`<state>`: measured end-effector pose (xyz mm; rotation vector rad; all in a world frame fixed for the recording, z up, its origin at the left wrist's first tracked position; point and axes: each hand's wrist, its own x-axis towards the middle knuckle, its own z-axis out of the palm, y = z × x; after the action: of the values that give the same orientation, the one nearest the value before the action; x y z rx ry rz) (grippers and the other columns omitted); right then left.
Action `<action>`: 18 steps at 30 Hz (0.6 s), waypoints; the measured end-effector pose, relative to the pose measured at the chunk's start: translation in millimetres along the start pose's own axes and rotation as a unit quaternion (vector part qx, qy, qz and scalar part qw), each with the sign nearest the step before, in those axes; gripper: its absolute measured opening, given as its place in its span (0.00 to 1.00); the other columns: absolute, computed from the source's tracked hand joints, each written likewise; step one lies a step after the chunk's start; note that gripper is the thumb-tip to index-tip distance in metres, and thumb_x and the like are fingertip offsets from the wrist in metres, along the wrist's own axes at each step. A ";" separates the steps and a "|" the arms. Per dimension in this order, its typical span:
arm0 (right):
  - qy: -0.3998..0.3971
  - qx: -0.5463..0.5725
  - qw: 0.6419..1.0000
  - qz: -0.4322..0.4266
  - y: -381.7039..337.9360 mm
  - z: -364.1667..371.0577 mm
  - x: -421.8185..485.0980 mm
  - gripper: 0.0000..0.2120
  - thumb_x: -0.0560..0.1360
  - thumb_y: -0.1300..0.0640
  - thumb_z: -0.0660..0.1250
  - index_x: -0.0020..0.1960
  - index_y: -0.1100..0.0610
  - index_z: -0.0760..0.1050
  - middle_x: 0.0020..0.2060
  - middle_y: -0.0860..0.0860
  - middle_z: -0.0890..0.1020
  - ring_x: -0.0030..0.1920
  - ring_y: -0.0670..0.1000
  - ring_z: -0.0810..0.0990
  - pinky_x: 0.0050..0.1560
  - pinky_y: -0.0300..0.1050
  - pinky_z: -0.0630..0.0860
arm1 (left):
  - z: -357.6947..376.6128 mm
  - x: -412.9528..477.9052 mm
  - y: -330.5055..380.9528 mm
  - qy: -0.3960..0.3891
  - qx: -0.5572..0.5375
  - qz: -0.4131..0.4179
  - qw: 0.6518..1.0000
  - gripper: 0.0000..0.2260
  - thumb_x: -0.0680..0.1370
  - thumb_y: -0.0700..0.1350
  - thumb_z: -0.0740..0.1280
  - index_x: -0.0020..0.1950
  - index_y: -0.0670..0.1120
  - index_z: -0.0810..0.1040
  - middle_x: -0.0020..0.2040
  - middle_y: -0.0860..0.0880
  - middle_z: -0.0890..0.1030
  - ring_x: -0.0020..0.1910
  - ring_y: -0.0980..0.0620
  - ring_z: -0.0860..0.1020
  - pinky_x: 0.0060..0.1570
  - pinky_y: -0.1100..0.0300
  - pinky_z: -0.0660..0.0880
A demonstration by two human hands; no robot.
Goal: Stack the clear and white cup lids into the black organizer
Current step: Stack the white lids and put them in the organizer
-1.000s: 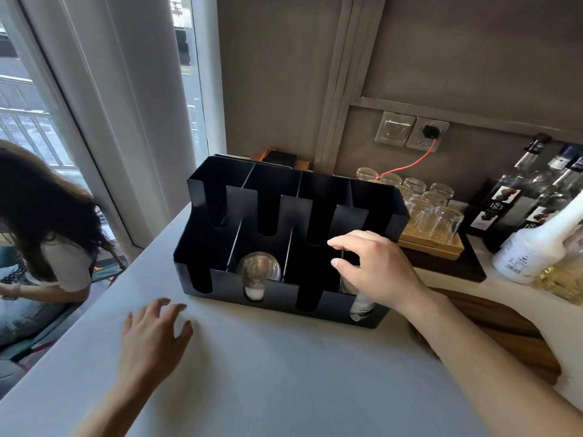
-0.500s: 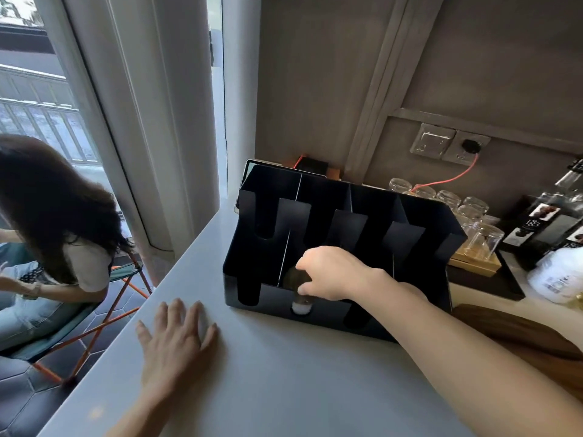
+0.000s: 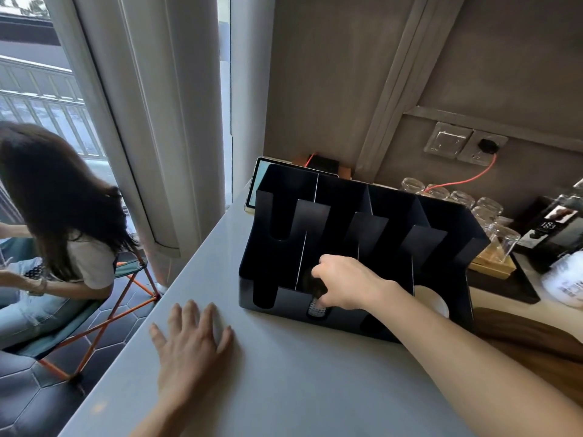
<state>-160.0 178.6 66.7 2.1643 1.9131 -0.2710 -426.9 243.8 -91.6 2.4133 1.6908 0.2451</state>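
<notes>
The black organizer (image 3: pixel 353 263) stands on the grey counter (image 3: pixel 284 389), and a stack of clear lids (image 3: pixel 316 305) shows through the slot of its second front compartment from the left, with a white lid (image 3: pixel 430 299) in a compartment further right. The right hand (image 3: pixel 344 283) reaches into that second compartment, fingers curled down at the clear lids; whether they grip any cannot be told. The left hand (image 3: pixel 191 345) lies flat and spread on the counter in front of the organizer, holding nothing.
</notes>
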 end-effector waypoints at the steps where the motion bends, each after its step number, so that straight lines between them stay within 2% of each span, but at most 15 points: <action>1: -0.002 0.003 1.000 0.002 -1.1 1.8 -1.7 0.17 0.70 0.48 0.75 0.53 0.58 0.77 0.48 0.52 0.74 0.46 0.56 0.77 0.42 0.52 0.78 | 0.6 -1.4 0.1 -0.003 0.002 0.001 1.000 0.33 0.74 0.67 0.47 0.71 0.53 0.72 0.74 0.42 0.71 0.78 0.38 0.61 0.72 0.31 0.53; 10: 0.009 0.021 1.000 -0.010 -1.9 -2.3 -7.5 0.25 0.66 0.46 0.79 0.57 0.55 0.77 0.50 0.51 0.73 0.47 0.56 0.76 0.44 0.52 0.78 | -0.9 -1.8 -1.8 -0.008 -0.002 -0.002 1.000 0.33 0.74 0.67 0.46 0.72 0.53 0.70 0.76 0.43 0.69 0.78 0.39 0.59 0.73 0.32 0.50; 14: 0.026 0.029 0.999 -0.012 -0.4 -4.9 -12.4 0.25 0.68 0.47 0.78 0.60 0.54 0.77 0.54 0.51 0.75 0.51 0.55 0.77 0.49 0.53 0.79 | -1.6 -2.1 -1.6 -0.011 -0.002 -0.004 1.000 0.31 0.75 0.67 0.47 0.71 0.54 0.70 0.76 0.43 0.69 0.79 0.39 0.59 0.74 0.32 0.50; 18: 0.026 0.013 0.999 -0.013 -0.8 -4.7 -13.4 0.23 0.70 0.47 0.77 0.60 0.56 0.77 0.54 0.51 0.76 0.52 0.55 0.78 0.48 0.50 0.79 | -1.8 -2.5 -1.1 -0.014 -0.002 -0.005 1.000 0.30 0.75 0.66 0.49 0.72 0.54 0.70 0.76 0.43 0.68 0.79 0.39 0.58 0.74 0.32 0.50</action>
<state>-162.6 167.4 75.0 2.1861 1.9778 -0.2484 -429.2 242.0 -90.3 2.3929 1.6881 0.2125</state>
